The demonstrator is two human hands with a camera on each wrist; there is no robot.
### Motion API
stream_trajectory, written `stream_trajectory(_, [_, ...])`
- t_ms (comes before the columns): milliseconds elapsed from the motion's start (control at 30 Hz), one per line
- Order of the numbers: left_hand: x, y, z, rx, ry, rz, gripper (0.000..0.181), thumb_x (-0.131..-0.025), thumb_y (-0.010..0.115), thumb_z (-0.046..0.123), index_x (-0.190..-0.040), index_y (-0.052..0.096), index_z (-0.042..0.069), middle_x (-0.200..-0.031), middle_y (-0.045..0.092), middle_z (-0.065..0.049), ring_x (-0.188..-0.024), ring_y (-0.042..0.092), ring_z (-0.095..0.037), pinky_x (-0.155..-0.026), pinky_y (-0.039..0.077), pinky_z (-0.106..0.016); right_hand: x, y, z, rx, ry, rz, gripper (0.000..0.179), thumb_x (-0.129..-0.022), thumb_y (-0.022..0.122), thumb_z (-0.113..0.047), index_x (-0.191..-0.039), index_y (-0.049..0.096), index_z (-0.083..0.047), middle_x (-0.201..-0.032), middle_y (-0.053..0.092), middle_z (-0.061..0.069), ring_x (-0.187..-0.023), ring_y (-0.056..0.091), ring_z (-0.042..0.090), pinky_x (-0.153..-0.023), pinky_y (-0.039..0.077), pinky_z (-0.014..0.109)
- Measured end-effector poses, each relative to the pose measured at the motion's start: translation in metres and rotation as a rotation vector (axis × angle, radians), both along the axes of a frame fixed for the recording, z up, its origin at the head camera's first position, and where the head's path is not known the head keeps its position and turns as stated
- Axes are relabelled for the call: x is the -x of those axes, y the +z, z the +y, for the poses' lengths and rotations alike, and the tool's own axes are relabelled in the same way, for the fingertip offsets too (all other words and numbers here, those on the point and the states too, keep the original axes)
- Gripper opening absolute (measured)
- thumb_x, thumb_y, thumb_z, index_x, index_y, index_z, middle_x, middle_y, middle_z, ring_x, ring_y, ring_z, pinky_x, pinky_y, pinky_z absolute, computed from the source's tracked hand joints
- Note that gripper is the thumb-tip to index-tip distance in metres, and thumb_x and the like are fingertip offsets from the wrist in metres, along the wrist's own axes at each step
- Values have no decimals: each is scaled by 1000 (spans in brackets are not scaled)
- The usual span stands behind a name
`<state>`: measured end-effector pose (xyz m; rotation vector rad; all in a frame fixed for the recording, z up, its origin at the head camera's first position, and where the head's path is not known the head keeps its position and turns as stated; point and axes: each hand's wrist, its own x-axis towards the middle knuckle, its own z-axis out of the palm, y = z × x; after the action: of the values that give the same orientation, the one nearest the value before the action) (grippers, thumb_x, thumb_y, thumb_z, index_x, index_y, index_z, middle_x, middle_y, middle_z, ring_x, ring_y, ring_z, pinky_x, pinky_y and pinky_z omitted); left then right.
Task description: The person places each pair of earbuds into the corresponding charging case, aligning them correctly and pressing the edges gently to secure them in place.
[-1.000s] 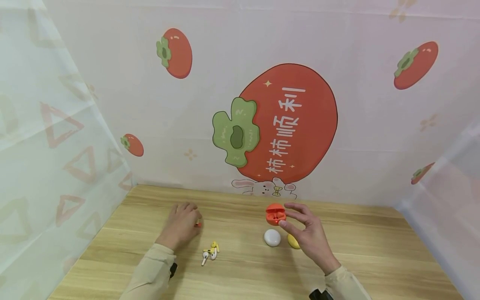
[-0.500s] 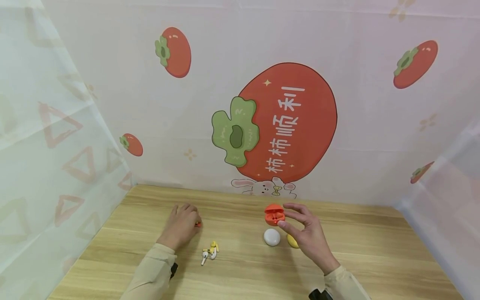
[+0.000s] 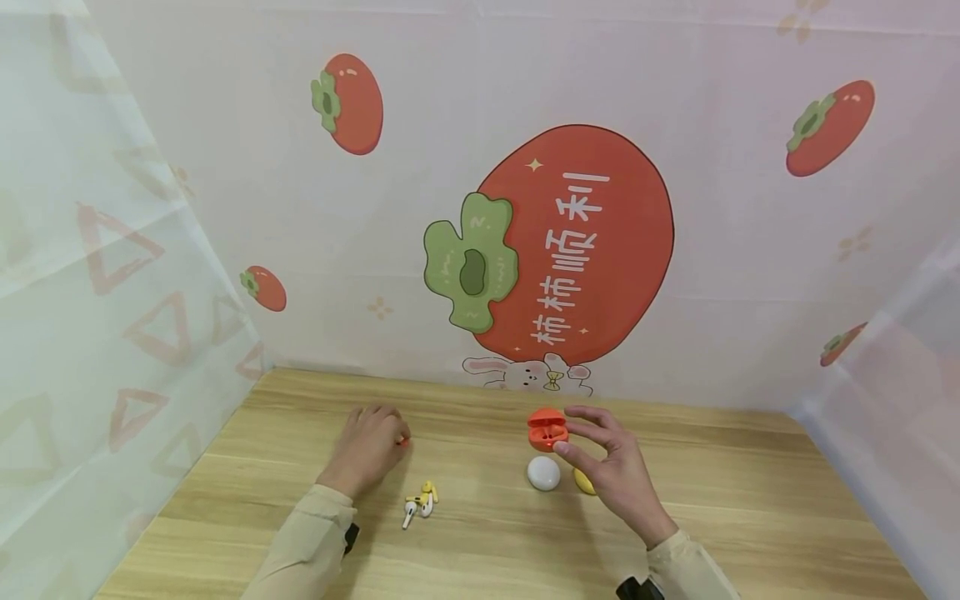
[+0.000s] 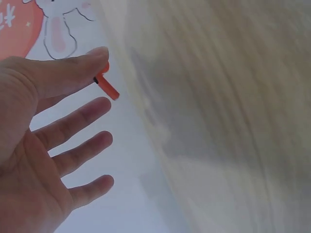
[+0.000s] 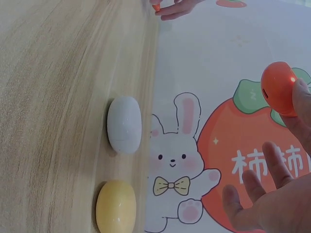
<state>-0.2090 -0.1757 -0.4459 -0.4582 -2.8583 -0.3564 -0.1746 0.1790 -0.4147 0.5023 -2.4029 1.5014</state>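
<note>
My left hand (image 3: 367, 454) is over the left part of the table. In the left wrist view its thumb and index finger pinch an orange earbud (image 4: 109, 88), stem sticking out, while the other fingers are spread. My right hand (image 3: 618, 471) holds an orange earbud case (image 3: 547, 433) by its side, between thumb and fingertips, above the table. The case's lid stands raised and its slots face the head camera; whether an earbud sits inside I cannot tell. Below it lie a white earbud case (image 3: 543, 473) and a yellow earbud case (image 3: 584, 482), the yellow one partly hidden by the right hand.
Yellow earbuds (image 3: 428, 490) and white earbuds (image 3: 410, 512) lie in a small cluster between the hands, nearer the left one. The wooden table (image 3: 480, 550) meets a printed cloth backdrop (image 3: 720, 350) at the back, with cloth sides left and right.
My left hand has shifted slightly to the right, with the orange earbud pinched in it. The right hand and the orange case have drifted only a little left.
</note>
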Motion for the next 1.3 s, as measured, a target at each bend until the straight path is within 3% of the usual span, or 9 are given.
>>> stream_trajectory(167, [0, 4, 5, -15, -43, 61, 10, -81, 84, 10, -85, 77, 15, -115, 70, -9, -116, 60, -35, -106, 38, -60, -1, 1, -1, -3, -5, -10, 29, -87, 81, -11, -113, 76, -2, -131, 62, 14, -128, 52, 36, -100, 41, 66])
stream_trajectory(433, [-3, 18, 17, -73, -122, 172, 19, -76, 88, 8, -79, 72, 15, -128, 65, -14, -125, 55, -36, -108, 36, -62, -2, 2, -1, -5, -15, -39, 30, -86, 82, -14, -114, 77, -3, -131, 63, 10, -129, 51, 36, -101, 40, 67])
stream_trajectory(667, [-6, 29, 30, -123, -164, 247, 18, -75, 90, 9, -84, 75, 14, -133, 62, -15, -128, 54, -36, -109, 36, -59, -2, 1, -2, -5, -15, -42, 31, -86, 82, -15, -114, 77, -3, -131, 62, 10, -129, 51, 35, -101, 41, 66])
stream_trajectory(900, [-11, 41, 45, -268, -235, 305, 16, -80, 88, 15, -93, 78, 14, -124, 64, -15, -120, 57, -37, -104, 41, -58, -2, 1, -3, 3, -11, -33, 30, -86, 82, -14, -114, 77, -4, -130, 63, 12, -128, 52, 34, -101, 41, 65])
stream_trajectory(1300, [-16, 48, 62, -465, -269, 290, 18, -78, 89, 13, -92, 77, 11, -98, 65, 2, -100, 60, -23, -87, 46, -47, -2, 1, -2, -3, -11, -24, 30, -86, 82, -14, -113, 77, -4, -129, 63, 10, -128, 53, 34, -100, 42, 63])
